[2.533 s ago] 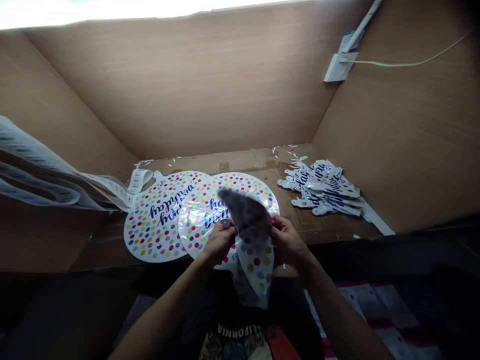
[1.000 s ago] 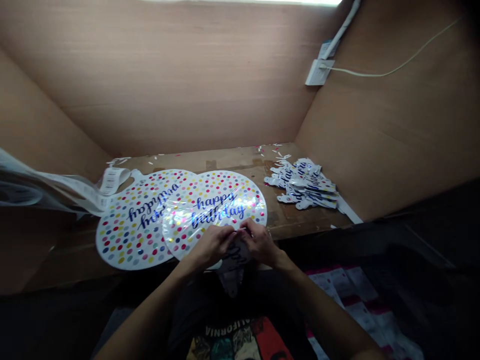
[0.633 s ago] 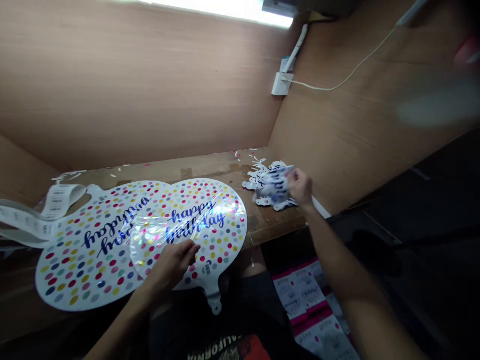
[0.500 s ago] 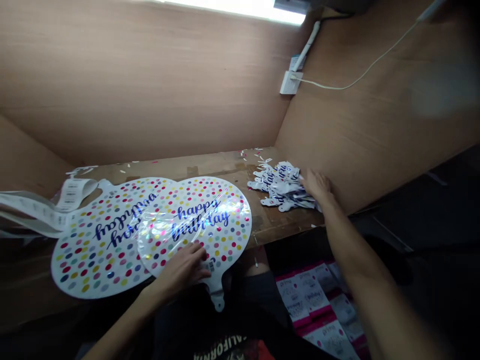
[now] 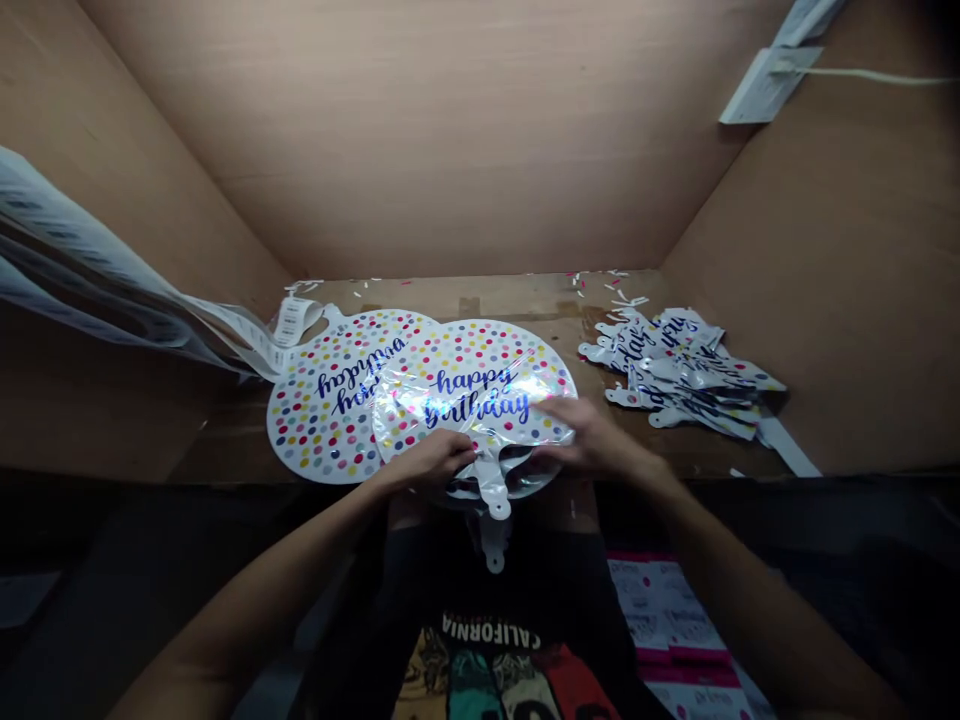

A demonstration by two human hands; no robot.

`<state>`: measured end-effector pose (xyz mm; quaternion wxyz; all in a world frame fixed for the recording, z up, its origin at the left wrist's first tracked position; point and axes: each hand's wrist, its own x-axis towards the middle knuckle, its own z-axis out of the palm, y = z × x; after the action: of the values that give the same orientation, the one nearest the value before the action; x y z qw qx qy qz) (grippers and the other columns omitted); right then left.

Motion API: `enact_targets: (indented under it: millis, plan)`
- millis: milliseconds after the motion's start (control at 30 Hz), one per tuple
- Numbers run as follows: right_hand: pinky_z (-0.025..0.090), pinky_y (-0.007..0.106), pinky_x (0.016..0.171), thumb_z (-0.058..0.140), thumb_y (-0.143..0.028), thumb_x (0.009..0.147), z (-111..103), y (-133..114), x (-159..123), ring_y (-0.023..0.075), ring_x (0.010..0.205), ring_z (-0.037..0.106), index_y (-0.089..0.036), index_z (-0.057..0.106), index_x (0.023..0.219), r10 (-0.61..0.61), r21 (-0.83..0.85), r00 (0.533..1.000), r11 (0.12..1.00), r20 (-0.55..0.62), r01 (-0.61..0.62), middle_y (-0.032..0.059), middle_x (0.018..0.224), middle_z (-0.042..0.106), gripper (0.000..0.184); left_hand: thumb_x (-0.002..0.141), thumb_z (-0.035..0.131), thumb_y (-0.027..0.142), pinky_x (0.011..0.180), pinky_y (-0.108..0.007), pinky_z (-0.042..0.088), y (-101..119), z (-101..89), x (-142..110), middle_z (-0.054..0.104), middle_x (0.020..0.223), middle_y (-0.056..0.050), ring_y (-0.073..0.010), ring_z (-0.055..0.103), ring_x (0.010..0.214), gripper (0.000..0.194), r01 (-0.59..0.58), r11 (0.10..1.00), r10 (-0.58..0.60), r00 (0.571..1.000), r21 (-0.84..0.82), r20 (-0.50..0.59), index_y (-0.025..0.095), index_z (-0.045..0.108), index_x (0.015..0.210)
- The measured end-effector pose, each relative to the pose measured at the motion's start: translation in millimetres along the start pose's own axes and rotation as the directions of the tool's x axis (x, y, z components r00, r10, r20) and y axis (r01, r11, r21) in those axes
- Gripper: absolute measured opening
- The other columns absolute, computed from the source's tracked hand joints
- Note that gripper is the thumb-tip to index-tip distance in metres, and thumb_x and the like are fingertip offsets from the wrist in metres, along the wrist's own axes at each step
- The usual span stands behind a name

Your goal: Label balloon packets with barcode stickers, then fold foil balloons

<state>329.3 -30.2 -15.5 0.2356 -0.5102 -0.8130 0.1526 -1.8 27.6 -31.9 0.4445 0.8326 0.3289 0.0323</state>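
Observation:
A flat foil balloon (image 5: 480,350) with coloured dots and blue "happy birthday" lettering lies at the table's front edge. It overlaps a second dotted foil balloon (image 5: 322,430) on its left. My left hand (image 5: 439,458) is closed on the front balloon's lower edge, beside its white tail (image 5: 493,480). At the right edge, my right hand (image 5: 596,437) grips the same balloon between thumb and fingers, slightly blurred. The balloon's lower part is lifted and creased between both hands. Another tail hangs below, over the lap.
Several folded foil balloons (image 5: 675,375) are heaped on the table's right side. A strip of barcode labels (image 5: 225,325) curls in from the left. Paper scraps dot the back of the table (image 5: 517,300). Pink-and-white packets (image 5: 667,610) sit below at right. Brown panels enclose the table.
My right hand has moved left from the folded pile to the front balloon. My left hand has gone from lying on the balloon to gripping its lower edge. The view has turned.

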Motion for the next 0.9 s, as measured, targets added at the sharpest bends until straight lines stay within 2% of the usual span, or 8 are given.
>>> enact_targets:
  millis: [67, 133, 300, 467, 567, 633, 767, 900]
  plan:
    - [0.051, 0.038, 0.093, 0.067, -0.030, 0.095, 32.2, -36.3, 15.2, 0.0251, 0.100, 0.066, -0.022, 0.074, 0.113, -0.162, 0.030, 0.971, 0.987, 0.176, 0.159, 0.0109, 0.110, 0.073, 0.021, 0.100, 0.047, 0.044, 0.063, -0.027, 0.036, 2.6, -2.7, -1.8, 0.059, 0.071, 0.000, -0.0149, 0.050, 0.066, 0.038, 0.005, 1.000, -0.005, 0.999, -0.012, -0.034, 0.018, 0.059, 0.074]
    - [0.049, 0.033, 0.082, 0.056, -0.019, 0.099, 49.3, -51.6, 27.0, 0.0210, 0.084, 0.063, -0.019, 0.073, 0.093, -0.202, 0.053, 0.950, 0.979, 0.240, 0.195, 0.0085, 0.090, 0.071, 0.019, 0.100, 0.047, 0.046, 0.065, -0.027, 0.037, 2.6, -3.4, -3.2, 0.060, 0.072, 0.000, -0.0160, 0.052, 0.069, 0.040, 0.005, 1.000, -0.004, 0.996, 0.008, -0.085, 0.018, 0.060, 0.074]
    - [0.046, 0.030, 0.082, 0.058, -0.018, 0.094, 41.5, -54.1, 43.1, 0.0207, 0.089, 0.063, -0.021, 0.072, 0.106, -0.164, 0.227, 0.968, 0.967, 0.189, 0.119, 0.0080, 0.101, 0.072, 0.019, 0.102, 0.047, 0.040, 0.071, -0.028, 0.042, 4.0, -0.4, -6.6, 0.063, 0.080, -0.002, -0.0177, 0.058, 0.075, 0.034, -0.006, 0.993, 0.033, 0.974, 0.121, -0.223, 0.019, 0.062, 0.080]
    - [0.038, 0.023, 0.064, 0.053, -0.012, 0.083, 38.0, -63.5, 51.9, 0.0142, 0.067, 0.053, -0.019, 0.067, 0.074, -0.046, 0.308, 0.956, 0.950, 0.290, -0.048, -0.0016, 0.070, 0.062, 0.018, 0.100, 0.057, 0.043, 0.085, -0.032, 0.048, 11.8, 1.9, -17.2, 0.067, 0.104, -0.008, -0.0234, 0.063, 0.097, 0.025, -0.073, 0.957, 0.150, 0.954, 0.281, -0.261, 0.021, 0.067, 0.105]
    - [0.033, 0.022, 0.054, 0.054, -0.027, 0.088, 41.5, -52.2, 63.3, 0.0121, 0.057, 0.045, -0.018, 0.061, 0.065, -0.014, 0.387, 0.858, 0.896, 0.513, -0.217, -0.0044, 0.059, 0.052, 0.025, 0.086, 0.077, 0.041, 0.100, -0.041, 0.047, 8.0, 7.5, -23.1, 0.062, 0.134, -0.013, -0.0311, 0.057, 0.121, 0.064, -0.024, 0.898, 0.163, 0.945, 0.439, -0.282, 0.023, 0.052, 0.143]
    - [0.035, 0.022, 0.054, 0.061, -0.037, 0.087, 42.5, -35.4, 77.9, 0.0132, 0.056, 0.048, -0.018, 0.063, 0.065, 0.086, 0.283, 0.820, 0.914, 0.566, -0.292, -0.0036, 0.059, 0.055, 0.030, 0.077, 0.086, 0.040, 0.108, -0.048, 0.043, 2.4, 13.6, -24.7, 0.050, 0.153, -0.016, -0.0365, 0.050, 0.134, 0.095, 0.051, 0.833, 0.138, 0.945, 0.551, -0.297, 0.025, 0.037, 0.157]
    - [0.039, 0.026, 0.065, 0.054, -0.036, 0.093, 40.0, -2.3, 122.6, 0.0184, 0.068, 0.057, -0.016, 0.069, 0.077, 0.329, 0.060, 0.891, 0.930, 0.312, -0.364, 0.0050, 0.072, 0.067, 0.030, 0.061, 0.093, 0.061, 0.124, -0.064, 0.015, -1.1, 18.3, -26.6, 0.017, 0.173, -0.018, -0.0456, 0.017, 0.156, 0.130, 0.102, 0.723, 0.181, 0.927, 0.683, -0.329, 0.026, 0.023, 0.165]
    - [0.038, 0.026, 0.072, 0.049, -0.034, 0.098, 39.8, 7.4, 167.4, 0.0193, 0.077, 0.058, -0.016, 0.070, 0.082, 0.309, 0.022, 0.929, 0.947, 0.203, -0.320, 0.0074, 0.080, 0.071, 0.032, 0.083, 0.070, 0.070, 0.128, -0.060, 0.004, 6.2, 1.2, -21.9, 0.012, 0.175, -0.013, -0.0406, 0.008, 0.160, 0.103, 0.027, 0.709, 0.291, 0.899, 0.704, -0.328, 0.024, 0.027, 0.165]
